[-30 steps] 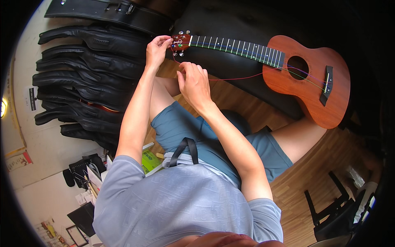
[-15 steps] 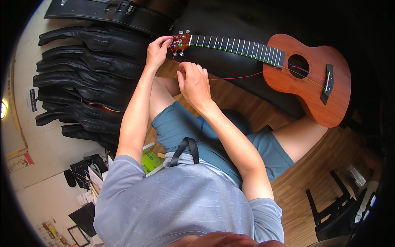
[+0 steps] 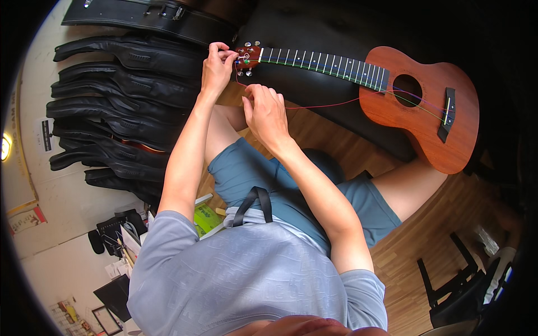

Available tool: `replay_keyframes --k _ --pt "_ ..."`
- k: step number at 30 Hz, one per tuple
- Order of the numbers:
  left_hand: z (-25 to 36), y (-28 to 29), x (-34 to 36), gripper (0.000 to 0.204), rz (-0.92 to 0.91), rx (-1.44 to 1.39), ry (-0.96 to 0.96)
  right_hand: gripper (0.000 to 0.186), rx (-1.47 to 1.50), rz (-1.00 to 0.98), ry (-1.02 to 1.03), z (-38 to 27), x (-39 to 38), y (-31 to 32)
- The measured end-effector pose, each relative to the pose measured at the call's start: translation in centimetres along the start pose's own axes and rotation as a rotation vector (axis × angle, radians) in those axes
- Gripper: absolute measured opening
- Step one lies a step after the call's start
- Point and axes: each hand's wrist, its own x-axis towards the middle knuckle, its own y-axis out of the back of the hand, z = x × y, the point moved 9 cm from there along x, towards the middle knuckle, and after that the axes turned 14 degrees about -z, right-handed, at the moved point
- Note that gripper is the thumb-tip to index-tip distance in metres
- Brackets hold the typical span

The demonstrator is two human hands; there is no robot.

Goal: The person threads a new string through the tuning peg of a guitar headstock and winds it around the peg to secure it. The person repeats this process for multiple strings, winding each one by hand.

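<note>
Right of the right hand [image 3: 267, 112], the ukulele [image 3: 428, 126] is showing smooth, low-sheen wood; by the left hand [image 3: 217, 70], tuning pegs [image 3: 249, 73] are gleaming like metal; further left, bags [image 3: 131, 81] are looking leathery.

Your left hand [image 3: 217, 71] and right hand [image 3: 267, 113] make two; your ukulele [image 3: 459, 87] makes one.
On the ukulele you can count four tuning pegs [image 3: 248, 44], one neck [image 3: 320, 60], one sound hole [image 3: 407, 90], one bridge [image 3: 450, 96] and three strings [image 3: 322, 106] told apart by colour: one red, one green, one blue. Of your own you show two legs [image 3: 412, 190], one shirt [image 3: 235, 274], one pair of shorts [image 3: 249, 179] and one strap loop [image 3: 265, 203]. Around you there are one hard case [image 3: 129, 19], one lit lamp [image 3: 5, 147] and perhaps seven soft cases [image 3: 134, 84], overlapping too darkly for a sure count.
</note>
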Motion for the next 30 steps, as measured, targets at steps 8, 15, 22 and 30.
replay_keyframes --k 8,15,22,30 --pt "0.3 0.1 0.7 0.021 -0.015 0.139 -0.018 0.020 0.006 0.006 0.005 0.0 0.0 0.1" --pt "0.8 0.0 1.3 0.019 -0.068 0.131 -0.044 0.018 0.015 0.015 0.010 0.0 0.0 0.1" --pt "1.6 0.0 1.6 0.017 -0.119 0.188 -0.024 0.018 0.010 0.019 0.007 0.0 0.1 0.2" --pt "0.3 -0.1 2.6 0.020 -0.167 0.104 0.060 0.017 0.020 0.028 0.012 -0.1 0.0 0.5"
